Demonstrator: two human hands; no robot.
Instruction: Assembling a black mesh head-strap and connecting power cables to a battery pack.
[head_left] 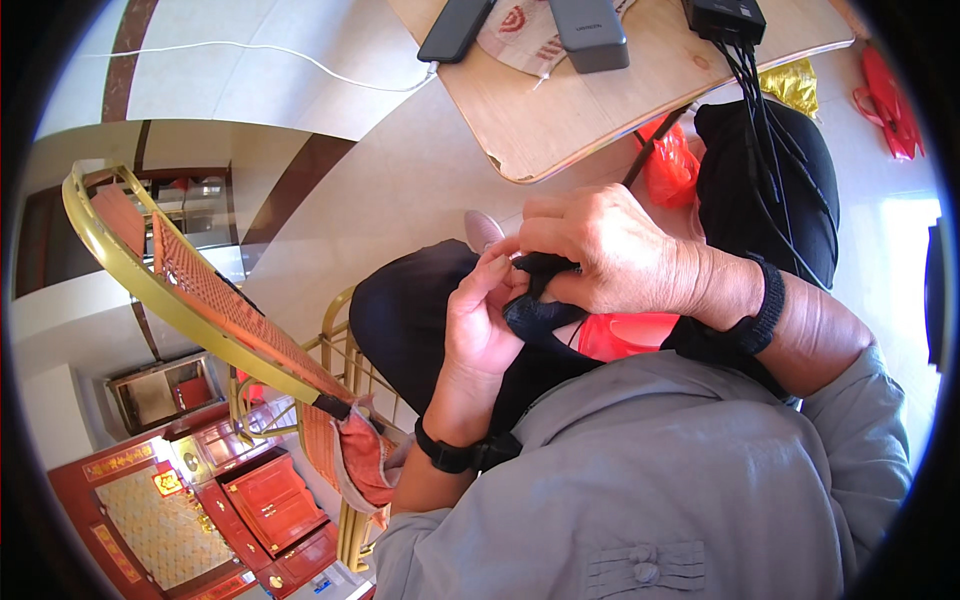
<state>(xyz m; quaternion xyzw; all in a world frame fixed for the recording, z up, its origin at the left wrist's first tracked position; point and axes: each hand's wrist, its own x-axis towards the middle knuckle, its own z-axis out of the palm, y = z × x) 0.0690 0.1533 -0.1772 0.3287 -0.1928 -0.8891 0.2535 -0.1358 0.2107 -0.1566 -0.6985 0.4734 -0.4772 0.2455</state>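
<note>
A small black piece of cloth is bunched between my two hands, above my lap. My left hand has its fingers closed on the left side of it, fingertips up against those of the other hand. From the right, my right hand reaches over the top and pinches the same cloth, its thumb against the dark fabric. The cloth's exact kind cannot be made out, since fingers cover much of it. A bright red item lies in my lap just below my right hand.
Ahead stands a wooden table bearing a dark phone on a white cable, a grey power bank and a black box with hanging cables. A gold-framed chair is at left. A red plastic bag sits beneath the table.
</note>
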